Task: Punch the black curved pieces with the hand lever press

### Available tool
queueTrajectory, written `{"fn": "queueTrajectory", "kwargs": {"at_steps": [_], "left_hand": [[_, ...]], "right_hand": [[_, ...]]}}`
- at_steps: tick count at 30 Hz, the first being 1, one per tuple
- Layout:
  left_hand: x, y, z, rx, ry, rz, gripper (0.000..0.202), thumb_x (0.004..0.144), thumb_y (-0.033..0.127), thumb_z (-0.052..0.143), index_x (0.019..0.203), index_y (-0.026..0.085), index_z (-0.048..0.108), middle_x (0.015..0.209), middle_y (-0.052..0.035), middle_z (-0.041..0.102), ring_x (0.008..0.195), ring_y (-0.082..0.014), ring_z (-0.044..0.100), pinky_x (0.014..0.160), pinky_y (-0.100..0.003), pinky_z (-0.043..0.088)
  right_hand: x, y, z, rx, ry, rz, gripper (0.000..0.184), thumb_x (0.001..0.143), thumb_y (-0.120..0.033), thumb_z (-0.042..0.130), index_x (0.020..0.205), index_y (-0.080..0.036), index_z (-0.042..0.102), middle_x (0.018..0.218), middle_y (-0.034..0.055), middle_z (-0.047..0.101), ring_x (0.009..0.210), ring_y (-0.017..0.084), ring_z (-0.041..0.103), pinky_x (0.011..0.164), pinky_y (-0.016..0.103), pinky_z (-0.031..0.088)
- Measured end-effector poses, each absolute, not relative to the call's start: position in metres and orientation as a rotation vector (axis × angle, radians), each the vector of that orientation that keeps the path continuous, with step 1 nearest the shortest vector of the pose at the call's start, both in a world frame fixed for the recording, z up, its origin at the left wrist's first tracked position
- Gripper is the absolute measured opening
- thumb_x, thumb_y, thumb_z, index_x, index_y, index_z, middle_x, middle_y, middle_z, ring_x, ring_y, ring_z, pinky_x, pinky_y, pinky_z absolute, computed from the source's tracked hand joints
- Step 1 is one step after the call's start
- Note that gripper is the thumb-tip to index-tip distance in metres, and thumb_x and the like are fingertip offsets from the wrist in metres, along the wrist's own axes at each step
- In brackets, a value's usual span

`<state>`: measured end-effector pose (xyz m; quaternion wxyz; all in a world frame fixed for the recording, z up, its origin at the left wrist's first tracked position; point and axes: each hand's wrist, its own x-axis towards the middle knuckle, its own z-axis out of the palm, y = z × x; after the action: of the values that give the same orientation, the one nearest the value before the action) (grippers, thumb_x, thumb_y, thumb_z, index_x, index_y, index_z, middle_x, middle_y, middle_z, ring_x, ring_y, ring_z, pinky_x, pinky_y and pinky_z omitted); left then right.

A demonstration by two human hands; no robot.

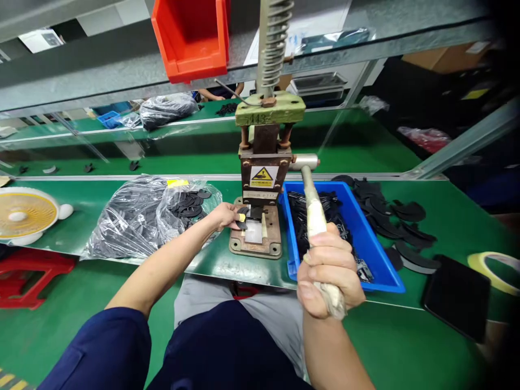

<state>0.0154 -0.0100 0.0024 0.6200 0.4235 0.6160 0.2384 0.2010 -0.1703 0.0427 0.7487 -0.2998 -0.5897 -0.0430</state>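
My right hand (331, 271) is wrapped round the taped lever (314, 208) of a hand press (264, 149). At the left side of the press base (239, 246), my left hand (225, 215) pinches a small black curved part (242, 224) with a yellow spot on it. The part reaches in under the press head, beside a pale plate (254, 232). Just behind my left hand lies a clear bag of black curved pieces (189, 206). A blue bin (377, 260) holding small black parts stands right of the press.
Loose black curved pieces (382, 211) are piled right of the bin, near a black tablet-like slab (457, 295) and a tape roll (493, 271). A larger filled bag (125, 219) and a fan (26, 214) occupy the left. An orange bin (195, 67) sits on the overhead shelf. Another person's arms (221, 93) show behind.
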Motion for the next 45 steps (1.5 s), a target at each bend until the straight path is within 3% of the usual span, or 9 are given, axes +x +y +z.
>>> {"fn": "queueTrajectory", "kwargs": {"at_steps": [6,11,17,22,30,33,39,45], "left_hand": [[-0.004,-0.003,-0.006,1.013,1.410,0.636,0.015,0.077,0.007,0.076,0.075,0.010,0.062,0.058,0.0015,0.061,0.049,-0.0095,0.062,0.056,-0.022,0.058],[-0.069,0.015,-0.003,1.258,1.624,0.751,0.011,0.083,0.005,0.065,0.092,0.011,0.067,0.071,-0.0012,0.067,0.059,-0.0110,0.066,0.062,-0.021,0.055],[-0.116,-0.007,-0.003,2.035,1.771,0.250,0.012,0.082,0.015,0.067,0.090,0.015,0.076,0.087,-0.0069,0.074,0.084,-0.0198,0.070,0.080,-0.027,0.053],[-0.093,-0.033,-0.009,2.371,1.733,-0.100,0.024,0.083,0.022,0.067,0.105,0.015,0.074,0.110,-0.0148,0.070,0.104,-0.0277,0.068,0.086,-0.033,0.053],[-0.075,-0.024,-0.010,2.414,1.832,-0.105,0.027,0.090,0.013,0.051,0.111,0.012,0.069,0.107,-0.0156,0.067,0.101,-0.0264,0.067,0.088,-0.034,0.052],[-0.074,-0.024,-0.014,2.428,1.879,-0.055,0.028,0.095,0.020,0.049,0.110,0.013,0.071,0.110,-0.0160,0.065,0.105,-0.0264,0.065,0.092,-0.034,0.051],[-0.082,-0.028,-0.008,2.368,1.818,-0.022,0.040,0.091,0.048,0.060,0.112,0.016,0.073,0.106,-0.0121,0.067,0.102,-0.0251,0.065,0.090,-0.031,0.052],[-0.087,-0.017,-0.004,2.308,1.825,-0.118,0.029,0.087,0.027,0.064,0.112,0.020,0.076,0.108,-0.0099,0.069,0.102,-0.0218,0.066,0.089,-0.027,0.050]], "right_hand": [[0.200,-0.164,0.043,-0.601,-1.265,-0.109,0.014,0.071,-0.029,0.066,0.066,-0.023,0.056,0.070,-0.0037,0.061,0.081,0.018,0.063,0.099,0.052,0.049],[0.194,-0.150,0.043,-0.459,-1.127,-0.212,0.029,0.068,-0.032,0.066,0.052,-0.022,0.044,0.059,-0.0034,0.055,0.067,0.015,0.060,0.087,0.044,0.053],[0.191,-0.148,0.041,-0.488,-1.083,-0.204,0.031,0.066,-0.031,0.060,0.050,-0.023,0.034,0.057,-0.0025,0.049,0.069,0.017,0.059,0.092,0.049,0.053],[0.192,-0.150,0.043,-0.473,-1.129,-0.195,0.034,0.066,-0.030,0.062,0.051,-0.022,0.033,0.059,-0.0030,0.050,0.073,0.016,0.062,0.093,0.042,0.052],[0.188,-0.154,0.047,-0.519,-1.147,-0.183,0.028,0.067,-0.029,0.063,0.054,-0.022,0.039,0.063,-0.0030,0.053,0.073,0.016,0.059,0.092,0.049,0.049],[0.189,-0.154,0.048,-0.519,-1.165,-0.186,0.026,0.068,-0.030,0.063,0.056,-0.021,0.042,0.064,-0.0036,0.054,0.072,0.015,0.059,0.091,0.048,0.049],[0.193,-0.153,0.045,-0.513,-1.170,-0.198,0.028,0.066,-0.032,0.065,0.055,-0.021,0.042,0.064,-0.0029,0.056,0.072,0.017,0.059,0.088,0.048,0.051],[0.191,-0.154,0.044,-0.522,-1.152,-0.185,0.027,0.069,-0.033,0.067,0.058,-0.022,0.044,0.065,-0.0035,0.055,0.074,0.017,0.060,0.092,0.049,0.050]]}}
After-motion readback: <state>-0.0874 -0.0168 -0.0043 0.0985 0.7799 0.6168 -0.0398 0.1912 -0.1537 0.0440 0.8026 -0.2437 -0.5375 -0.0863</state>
